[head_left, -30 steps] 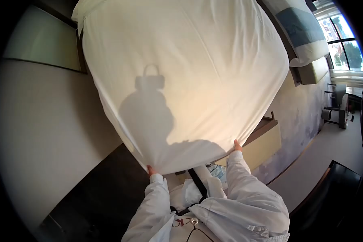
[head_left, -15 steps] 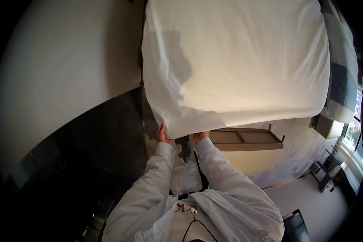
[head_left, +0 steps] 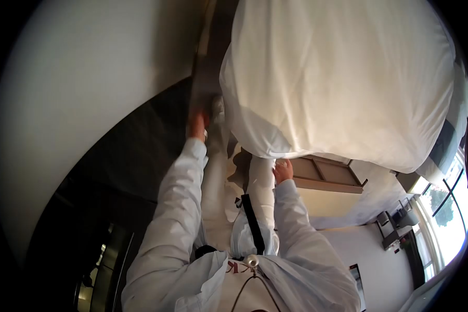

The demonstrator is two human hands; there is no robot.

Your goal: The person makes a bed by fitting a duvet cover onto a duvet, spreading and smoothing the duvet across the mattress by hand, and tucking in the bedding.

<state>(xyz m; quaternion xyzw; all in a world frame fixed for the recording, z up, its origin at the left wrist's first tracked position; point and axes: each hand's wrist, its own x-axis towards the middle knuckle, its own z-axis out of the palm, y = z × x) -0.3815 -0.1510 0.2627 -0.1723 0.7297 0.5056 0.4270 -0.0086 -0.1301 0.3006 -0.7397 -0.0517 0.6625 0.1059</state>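
Observation:
A white fitted sheet (head_left: 338, 88) covers the mattress in the upper part of the head view, its near edge hanging in soft folds. My left hand (head_left: 198, 126) is apart from the sheet, beside the dark upright panel at the bed's left end; motion smears its fingers. Just under the sheet's near edge is my right hand (head_left: 283, 170), closed with curled fingers close to the cloth. Whether it grips any cloth cannot be made out.
A brown-framed piece of furniture (head_left: 322, 174) stands below the sheet's edge. The dark panel (head_left: 209, 62) runs along the bed's left end beside a pale wall (head_left: 99, 67). Grey-and-white bedding (head_left: 444, 140) lies at the far right, near a bright window (head_left: 447, 213).
My left hand has let go of the sheet corner and moved up and left. My right hand has shifted right and slightly up. The view has turned, and the sheet appears farther right.

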